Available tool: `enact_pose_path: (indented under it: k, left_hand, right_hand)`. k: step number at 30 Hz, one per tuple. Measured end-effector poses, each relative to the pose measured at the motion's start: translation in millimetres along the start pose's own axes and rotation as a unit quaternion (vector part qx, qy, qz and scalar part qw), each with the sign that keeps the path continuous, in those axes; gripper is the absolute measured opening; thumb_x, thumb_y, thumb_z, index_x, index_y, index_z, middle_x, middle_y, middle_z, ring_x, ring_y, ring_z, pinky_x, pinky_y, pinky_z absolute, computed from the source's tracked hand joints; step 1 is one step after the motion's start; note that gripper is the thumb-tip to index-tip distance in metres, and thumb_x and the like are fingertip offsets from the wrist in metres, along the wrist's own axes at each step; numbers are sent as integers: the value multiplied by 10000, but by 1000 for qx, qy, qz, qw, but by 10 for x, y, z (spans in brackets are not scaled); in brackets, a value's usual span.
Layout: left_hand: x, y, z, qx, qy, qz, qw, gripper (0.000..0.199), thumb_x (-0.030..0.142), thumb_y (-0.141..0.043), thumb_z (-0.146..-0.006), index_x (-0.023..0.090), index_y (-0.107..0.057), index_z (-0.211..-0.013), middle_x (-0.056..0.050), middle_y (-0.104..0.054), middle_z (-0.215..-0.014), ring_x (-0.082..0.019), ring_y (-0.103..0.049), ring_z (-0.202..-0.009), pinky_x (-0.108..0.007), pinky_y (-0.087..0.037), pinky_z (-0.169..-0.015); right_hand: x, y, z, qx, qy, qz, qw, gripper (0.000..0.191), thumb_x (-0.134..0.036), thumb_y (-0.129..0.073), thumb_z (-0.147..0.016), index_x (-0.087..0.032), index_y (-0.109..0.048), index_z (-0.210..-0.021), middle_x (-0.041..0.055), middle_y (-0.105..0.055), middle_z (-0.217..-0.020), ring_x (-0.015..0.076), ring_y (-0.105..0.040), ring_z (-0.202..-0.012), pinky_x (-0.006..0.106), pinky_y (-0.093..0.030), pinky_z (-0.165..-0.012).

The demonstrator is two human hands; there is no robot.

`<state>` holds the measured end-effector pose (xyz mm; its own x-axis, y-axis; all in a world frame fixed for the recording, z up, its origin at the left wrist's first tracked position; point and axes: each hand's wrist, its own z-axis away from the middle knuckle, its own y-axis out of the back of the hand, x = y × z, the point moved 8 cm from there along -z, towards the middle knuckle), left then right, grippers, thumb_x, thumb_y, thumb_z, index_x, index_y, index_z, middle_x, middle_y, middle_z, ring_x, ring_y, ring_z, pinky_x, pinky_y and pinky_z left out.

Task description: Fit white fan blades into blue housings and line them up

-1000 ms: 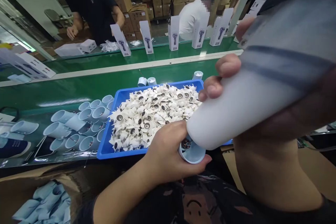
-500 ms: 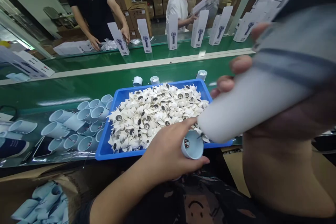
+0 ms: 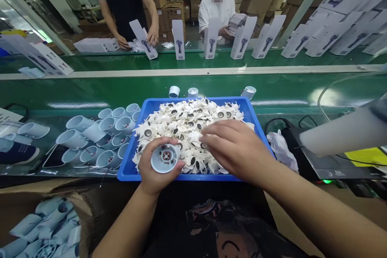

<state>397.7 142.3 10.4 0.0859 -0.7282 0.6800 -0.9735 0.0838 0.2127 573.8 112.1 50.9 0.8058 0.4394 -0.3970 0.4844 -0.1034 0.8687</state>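
Note:
My left hand is wrapped around a light-blue fan housing, its round mouth facing me. Down inside the housing a small circuit with reddish parts shows. To the right, my right hand reaches over the heap of white fan blades with fingers stretched and slightly apart. Its fingertips are at the blades; the thumb is hidden. A blue tray bears the blades, several showing dark round hubs. Off to the right hangs a thick whitish cylindrical tool with a thin tip, apart from my hands.
Many light-blue housings lie left of the tray; more fill a cardboard box below. A few stand on the green conveyor behind it. White printed boxes line the far side, where two people work. A plastic bag lies right.
My right hand has let go of the whitish tool and moved left to the fan blades. My left hand has moved left with the housing, now turned mouth toward me.

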Motion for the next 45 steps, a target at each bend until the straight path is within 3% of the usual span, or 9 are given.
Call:
enact_pose_path:
  k: [5,10,16,20,25,31,34,39,45]
  left_hand:
    - [-108,127,34,49,115,78,989,606,315,-871,-684,249,-466,-1131,-25,-710,-972,-190,-711,-929,-313,-568,-824]
    - [-172,341,228,12,245,93,965,539,272,-870,-662,235,-507,-1058,-76,-709,-1088,-205,-710,-937,-312,-569,-816]
    - [-196,395,305,-56,266,146,951,576,308,-872,-668,218,-585,-1160,-108,-728,-1103,-241,-720,-925,-332,-593,-788]
    - [-167,335,260,-101,248,160,950,591,281,-842,-689,228,-603,-1227,-122,-722,-1163,-272,-719,-983,-364,-594,-828]
    - [-97,264,245,-179,236,59,953,643,239,-777,-686,235,-583,-1299,-125,-704,-1201,-306,-692,-1067,-432,-571,-915]
    - [23,93,149,-236,170,-45,956,586,269,-781,-699,217,-603,-1254,-109,-685,-1197,-293,-661,-1095,-441,-540,-970]
    - [85,15,116,-251,129,-93,955,548,287,-806,-736,230,-608,-1244,-97,-697,-1179,-281,-651,-1102,-447,-534,-972]
    - [333,-18,101,-201,5,-172,964,476,244,-735,-831,220,-570,-1276,-89,-710,-1168,-253,-664,-1089,-428,-540,-979]
    - [529,-36,144,-104,-49,-218,969,467,199,-666,-886,254,-511,-1324,-78,-705,-1170,-249,-660,-1123,-452,-523,-1027]
  right_hand:
    - [139,-733,-671,-268,-27,144,952,7,-119,-669,-959,-115,-663,-960,47,-639,-960,195,-637,-906,386,-575,-849]
    - [137,-828,-685,-351,-2,177,919,41,-143,-662,-978,-121,-653,-1010,47,-624,-990,180,-630,-894,357,-580,-832]
    - [191,-739,-565,-317,16,42,947,167,16,-623,-905,-124,-644,-993,38,-596,-1007,221,-579,-1002,472,-487,-979]
    - [326,-693,-335,-233,-56,-186,953,129,-164,-618,-947,-138,-589,-1070,58,-576,-1002,210,-574,-925,409,-513,-877]
    - [179,-818,109,-150,-159,-520,826,474,-601,-498,-964,-207,-429,-1218,23,-541,-872,148,-588,-724,284,-532,-680]
    - [-54,-905,215,-113,-219,-663,707,563,-639,-775,-807,-216,-480,-1031,-16,-526,-772,115,-561,-656,233,-503,-642]
    - [-60,-852,178,-96,-213,-648,725,510,-583,-784,-812,-201,-482,-965,-21,-529,-754,109,-540,-624,220,-471,-610]
    - [-153,-549,91,-36,-152,-505,849,155,-177,-742,-815,-200,-658,-943,2,-557,-827,126,-517,-721,240,-409,-677]
    - [-426,-275,-97,42,-7,-276,960,238,26,-772,-755,-185,-698,-835,-13,-467,-848,104,-517,-747,214,-424,-680]
